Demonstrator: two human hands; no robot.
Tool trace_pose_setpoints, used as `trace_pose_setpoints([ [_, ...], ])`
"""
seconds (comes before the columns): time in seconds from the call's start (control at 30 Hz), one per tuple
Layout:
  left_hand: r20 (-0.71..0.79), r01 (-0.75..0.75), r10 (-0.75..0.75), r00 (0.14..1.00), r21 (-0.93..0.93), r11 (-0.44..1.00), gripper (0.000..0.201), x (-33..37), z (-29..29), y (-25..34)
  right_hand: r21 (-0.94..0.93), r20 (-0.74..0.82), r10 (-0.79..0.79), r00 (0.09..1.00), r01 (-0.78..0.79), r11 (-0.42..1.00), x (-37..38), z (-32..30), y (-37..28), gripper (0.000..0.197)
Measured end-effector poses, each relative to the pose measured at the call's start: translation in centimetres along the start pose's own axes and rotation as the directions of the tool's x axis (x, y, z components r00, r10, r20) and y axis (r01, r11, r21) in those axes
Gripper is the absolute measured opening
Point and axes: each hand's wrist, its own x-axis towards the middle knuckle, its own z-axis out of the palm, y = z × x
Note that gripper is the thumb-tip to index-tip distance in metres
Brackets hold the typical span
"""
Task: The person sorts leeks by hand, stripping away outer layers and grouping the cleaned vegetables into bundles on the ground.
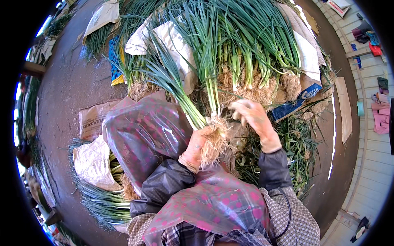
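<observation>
My left hand (196, 148), in a dusty glove, grips a bunch of green onions (176, 88) just above its pale tangled roots (213, 141); the long green leaves run up and to the left. My right hand (253, 117), also gloved, is held up beside that bunch with its fingers bent around a few stalk ends near the roots. Right behind both hands lies a big heap of green onions (242, 45), roots toward me, on light sacks. A pink dotted plastic sheet (143, 131) covers my lap and my left side.
Bundles of green onions wrapped in pale sacks (93, 164) lie at the lower left. Trimmed leaves and scraps (299, 147) litter the brown ground at the right. A blue and white bag (293, 104) sticks out under the heap. Clothes (381, 115) lie by a pale wall.
</observation>
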Motion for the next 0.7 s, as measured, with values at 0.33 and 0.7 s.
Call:
trace_pose_setpoints([
  [0.33, 0.023, -0.245, 0.251, 0.968, 0.313, 0.917, 0.019, -0.1, -1.1, -0.9, -0.863, -0.192, -0.403, 0.895, 0.041, 0.503, 11.4, 5.1, -1.0, 0.044],
  [0.7, -0.024, -0.038, 0.038, 0.999, 0.007, 0.999, 0.025, -0.2, -0.4, 0.3, -0.908, -0.376, -0.738, 0.561, -0.063, 0.415, 4.4, -1.3, 6.7, 0.039],
])
